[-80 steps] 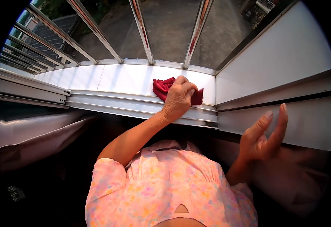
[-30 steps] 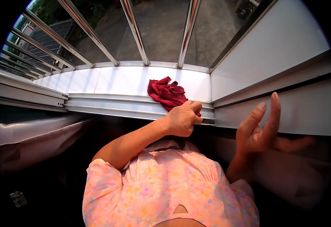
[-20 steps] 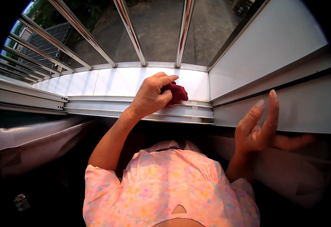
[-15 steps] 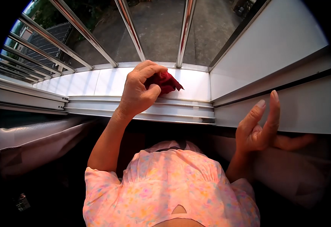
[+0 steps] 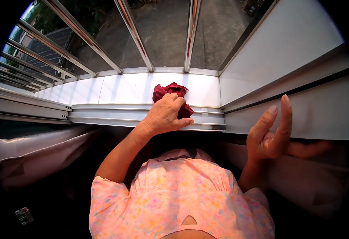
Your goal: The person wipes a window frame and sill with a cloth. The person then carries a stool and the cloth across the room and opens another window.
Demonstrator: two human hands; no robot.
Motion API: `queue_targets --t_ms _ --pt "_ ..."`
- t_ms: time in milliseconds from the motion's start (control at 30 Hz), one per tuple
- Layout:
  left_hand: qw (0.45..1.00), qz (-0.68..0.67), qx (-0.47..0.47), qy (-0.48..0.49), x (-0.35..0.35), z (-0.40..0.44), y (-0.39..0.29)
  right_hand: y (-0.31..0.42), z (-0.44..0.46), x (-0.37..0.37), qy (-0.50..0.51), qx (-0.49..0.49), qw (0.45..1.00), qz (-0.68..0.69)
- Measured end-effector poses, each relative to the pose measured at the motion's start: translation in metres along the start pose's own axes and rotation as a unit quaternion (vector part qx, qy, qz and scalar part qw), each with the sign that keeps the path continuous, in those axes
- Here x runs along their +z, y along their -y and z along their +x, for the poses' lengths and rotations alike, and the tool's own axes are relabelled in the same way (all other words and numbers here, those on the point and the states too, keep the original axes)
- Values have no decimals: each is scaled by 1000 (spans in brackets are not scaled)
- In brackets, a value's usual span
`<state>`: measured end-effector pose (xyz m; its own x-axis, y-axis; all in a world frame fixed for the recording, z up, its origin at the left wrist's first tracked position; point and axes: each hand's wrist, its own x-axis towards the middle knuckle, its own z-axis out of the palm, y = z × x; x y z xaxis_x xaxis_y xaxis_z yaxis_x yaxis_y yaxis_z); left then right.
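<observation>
A crumpled dark red cloth [image 5: 169, 91] lies over the inner edge of the white sill and the metal window track [image 5: 102, 115]. My left hand [image 5: 167, 113] is closed on it from above, palm down, with the thumb pointing right; part of the cloth is hidden under the fingers. At the right, my right hand [image 5: 271, 133] is held up with thumb and fingers apart and nothing in it. It is nearest to the pale window panel [image 5: 318, 115]; whether it touches the panel I cannot tell.
Metal bars [image 5: 136, 38] stand along the outer edge of the white tiled sill [image 5: 126, 85]. A pale side wall [image 5: 278, 51] bounds the sill at the right. Light curtain cloth [image 5: 35, 149] hangs at the left, below the track.
My left hand has come toward me and slightly right with the red cloth, from the sill onto the track, and has turned palm down. My right hand stays nearly still.
</observation>
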<state>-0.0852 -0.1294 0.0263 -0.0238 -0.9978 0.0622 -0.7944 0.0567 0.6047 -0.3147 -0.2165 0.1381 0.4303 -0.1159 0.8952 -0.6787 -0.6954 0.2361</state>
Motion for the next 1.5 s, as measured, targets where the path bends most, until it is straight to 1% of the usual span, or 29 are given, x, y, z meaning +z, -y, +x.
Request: queue_targets --t_ms 33,67,133,167,200,267,333,400,433,533,600,633,667,700,733,767,833,867,900,933,1033,1133,1200,1233,1267,1333,1400,1467,1500 --pt "999 43 -27 10 0 0 -1 1 0 0 5 8 1000 3" --pt "999 44 -27 10 2 0 0 2 0 -1 9 17 1000 5" --pt "999 -11 -23 -41 8 -1 5 2 0 0 10 21 1000 8" --pt "999 -10 -22 -41 9 -1 8 2 0 -1 10 23 1000 8" --pt "991 -103 -37 -76 8 -1 13 2 1 -1 13 20 1000 5" --pt "951 -267 -70 -138 3 -4 19 2 0 -2 16 18 1000 2" --pt "863 -460 -81 -191 -10 -8 19 2 0 -2 18 22 1000 3" --pt "794 -568 -51 -211 -24 -12 25 2 0 -1 14 19 1000 4" --pt "772 -585 -21 -247 -29 -12 26 2 0 -1 11 17 1000 5" --pt "734 -603 60 -305 -58 -14 29 3 0 1 7 19 1000 2" --pt "727 -594 130 -320 -78 -15 30 3 0 1 4 20 1000 4" --pt "750 -543 136 -352 -83 -15 24 3 0 1 3 20 1000 6" --pt "803 -447 111 -378 -85 -17 22 3 0 2 1 20 1000 8" --pt "871 -281 100 -390 -85 -15 12 3 0 1 2 22 1000 8" --pt "921 -227 71 -309 -83 -15 3 4 0 0 3 23 1000 8" --pt "950 -127 82 -272 -71 -8 3 4 0 0 3 24 1000 7" --pt "970 -6 130 -205 -29 3 17 5 1 -2 11 27 1000 3" --pt "980 38 120 -156 -7 5 22 4 1 -2 14 27 1000 2" --pt "990 56 91 -97 8 5 24 4 1 -2 12 22 1000 0" --pt "990 69 88 -81 23 7 30 3 1 -1 11 20 1000 -2" --pt "990 41 97 -97 28 11 29 3 -2 -1 10 21 1000 -2" --pt "987 23 114 -112 7 11 30 3 -3 1 2 19 1000 -5" --pt "994 21 39 -96 2 7 33 3 -2 2 -5 18 1000 -7" --pt "993 47 33 -102 5 6 38 3 -2 2 -7 18 1000 -8" --pt "993 47 33 -103 8 5 41 3 -1 3 -10 18 1000 -9" --pt "996 74 43 -39 17 4 46 2 -1 2 -9 14 1000 4" --pt "995 39 61 -65 21 6 46 1 -1 1 -2 14 1000 4" --pt "996 1 88 -18 19 9 43 0 -1 0 6 15 1000 -1" --pt "996 -1 87 -18 16 10 40 -2 -1 0 2 0 1000 -5"
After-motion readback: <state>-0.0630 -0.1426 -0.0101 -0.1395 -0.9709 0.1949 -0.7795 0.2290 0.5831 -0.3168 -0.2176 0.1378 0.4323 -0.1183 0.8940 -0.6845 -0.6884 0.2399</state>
